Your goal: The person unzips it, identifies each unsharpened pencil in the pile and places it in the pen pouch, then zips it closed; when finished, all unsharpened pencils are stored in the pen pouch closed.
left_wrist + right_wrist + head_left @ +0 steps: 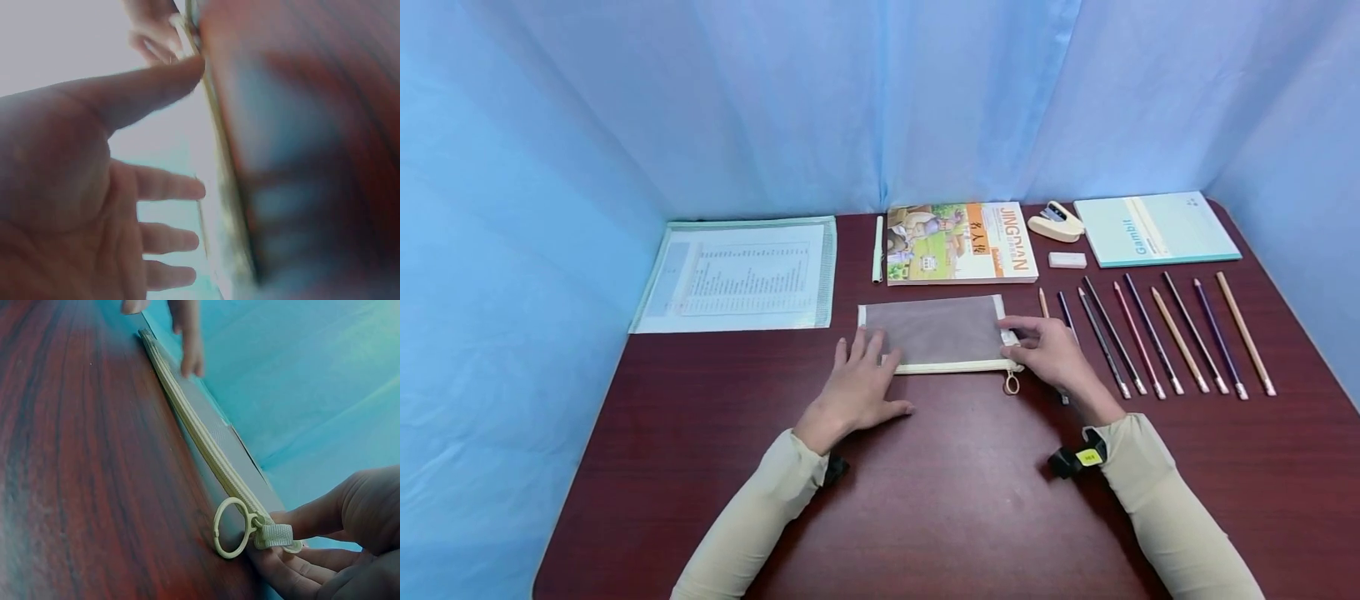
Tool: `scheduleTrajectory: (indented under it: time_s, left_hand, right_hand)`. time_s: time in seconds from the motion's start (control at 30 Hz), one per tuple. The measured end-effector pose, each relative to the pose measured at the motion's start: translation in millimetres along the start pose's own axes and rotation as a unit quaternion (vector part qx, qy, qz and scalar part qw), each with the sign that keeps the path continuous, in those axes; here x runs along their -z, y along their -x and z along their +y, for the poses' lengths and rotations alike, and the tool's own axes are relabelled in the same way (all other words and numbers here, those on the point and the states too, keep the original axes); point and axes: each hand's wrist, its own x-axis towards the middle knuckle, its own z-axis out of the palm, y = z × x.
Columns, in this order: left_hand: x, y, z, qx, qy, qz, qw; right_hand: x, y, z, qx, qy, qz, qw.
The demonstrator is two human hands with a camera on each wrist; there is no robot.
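Note:
A flat zippered mesh pouch (936, 329) with cream edges lies on the table in front of the person. At its right end my right hand (1056, 358) pinches the corner by the zipper between thumb and fingers. A fabric tab (275, 535) and a cream ring hang at that corner, beside the fingertips in the right wrist view. My left hand (859, 390) is over the pouch's left end, fingers spread and nearly straight, holding nothing. In the left wrist view its thumb overlaps the zipper edge (225, 169).
Several pencils (1138, 337) lie in a row to the right, the leftmost partly behind the right hand. Along the back are a document sleeve (745, 275), a white pen (877, 250), a book (955, 242), a stapler (1056, 223), an eraser (1067, 260) and a notebook (1157, 229).

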Motion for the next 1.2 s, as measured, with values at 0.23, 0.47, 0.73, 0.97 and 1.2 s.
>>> scheduleTrajectory:
  time_s: [0.23, 0.47, 0.73, 0.97, 1.2]
  left_hand:
    - [-0.9, -9.1, 55.7, -0.115, 0.006, 0.021, 0.9931]
    - [-15.1, -31.2, 93.5, -0.190, 0.045, 0.019, 0.9805]
    - [-23.2, -52.2, 110.7, -0.183, 0.045, 0.035, 0.9815]
    - [-24.5, -65.9, 113.9, -0.182, 0.089, 0.055, 0.9778]
    - [-27.1, -73.3, 107.4, -0.133, 0.203, 0.131, 0.9611]
  right_hand:
    - [0, 1.5, 1, -0.003, -0.015, 0.003, 0.9999]
    - [1, 2.2, 2, -0.003, -0.021, 0.008, 0.9998]
    - [-1, 1.3, 4, 0.001, 0.002, 0.018, 0.9998]
    - [-3, 0.1, 5, -0.012, -0.015, 0.018, 0.9996]
    - [-1, 0.6, 5, -0.007, -0.012, 0.025, 0.9996]
